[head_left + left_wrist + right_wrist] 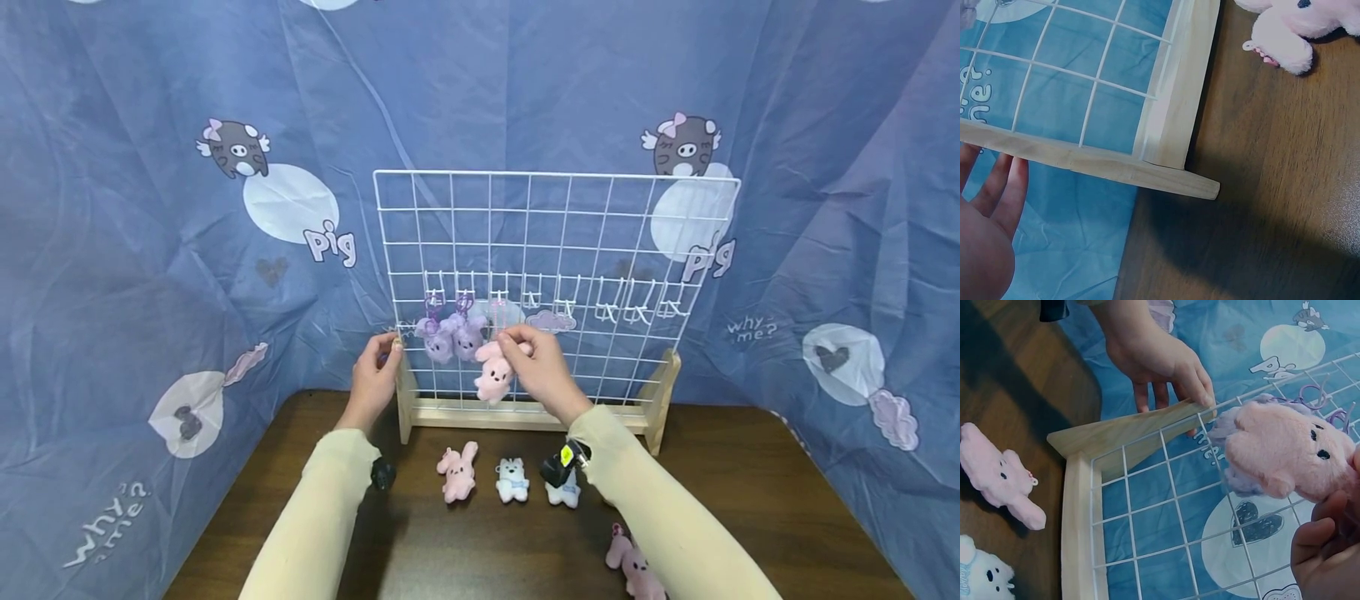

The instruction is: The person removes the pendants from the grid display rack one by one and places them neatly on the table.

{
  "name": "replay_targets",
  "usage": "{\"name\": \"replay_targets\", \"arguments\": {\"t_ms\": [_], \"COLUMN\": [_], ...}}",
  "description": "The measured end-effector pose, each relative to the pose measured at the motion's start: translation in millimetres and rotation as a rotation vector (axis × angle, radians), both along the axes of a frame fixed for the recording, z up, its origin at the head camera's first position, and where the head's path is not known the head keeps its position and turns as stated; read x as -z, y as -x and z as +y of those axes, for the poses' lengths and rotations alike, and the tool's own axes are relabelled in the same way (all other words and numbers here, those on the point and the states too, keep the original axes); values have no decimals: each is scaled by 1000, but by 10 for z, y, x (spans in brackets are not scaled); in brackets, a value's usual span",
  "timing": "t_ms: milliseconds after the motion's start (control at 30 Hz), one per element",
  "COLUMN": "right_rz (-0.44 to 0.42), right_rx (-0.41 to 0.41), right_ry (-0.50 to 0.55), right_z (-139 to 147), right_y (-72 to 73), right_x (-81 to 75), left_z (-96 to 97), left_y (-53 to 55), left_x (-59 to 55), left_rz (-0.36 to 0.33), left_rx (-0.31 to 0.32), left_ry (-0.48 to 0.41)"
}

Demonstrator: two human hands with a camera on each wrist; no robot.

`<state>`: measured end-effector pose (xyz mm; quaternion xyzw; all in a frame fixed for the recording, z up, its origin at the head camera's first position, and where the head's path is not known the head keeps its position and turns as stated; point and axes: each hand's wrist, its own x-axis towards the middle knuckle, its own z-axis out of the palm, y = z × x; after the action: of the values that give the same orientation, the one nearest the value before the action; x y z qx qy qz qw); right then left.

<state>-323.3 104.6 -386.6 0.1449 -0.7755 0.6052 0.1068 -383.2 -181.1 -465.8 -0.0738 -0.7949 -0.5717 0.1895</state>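
A white wire grid rack [555,173] stands on a wooden base. My left hand [375,371] grips the upright wooden side support [1141,434] at its upper end, thumb on one face and fingers behind. In front of the grid, my right hand [542,367] pinches a pink long-eared plush keychain [492,379] near its head. Its pink strap [498,310] reaches up to the third hook from the left; fingers hide part of it. Two purple plush keychains [468,337] hang from the first two hooks, just left of the pink one.
Several white hooks [607,312] project from the grid further right. On the brown table [465,550] lie a pink plush [457,473], a white bear plush [512,482], another white bear [564,493] partly covered by the right wrist camera, and a pink plush [641,575] beside the right sleeve.
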Motion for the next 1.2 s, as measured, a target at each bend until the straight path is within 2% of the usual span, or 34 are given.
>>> {"name": "replay_targets", "arguments": {"t_ms": [367,700,933,1200], "right_rz": [-10,-2,10,-5], "right_rx": [-35,-56,-61,-68], "right_ry": [23,-7,-24,-66], "right_z": [15,29,45,135], "right_y": [-51,-109,-159,-215], "right_x": [-67,-109,-131,-46], "left_z": [-16,-14,-13,-3], "left_y": [16,-16,9,33], "left_x": [33,17,25,23], "left_rz": [16,7,15,21], "left_rx": [-5,0,-5,-19], "left_ry": [7,6,9,10]}}
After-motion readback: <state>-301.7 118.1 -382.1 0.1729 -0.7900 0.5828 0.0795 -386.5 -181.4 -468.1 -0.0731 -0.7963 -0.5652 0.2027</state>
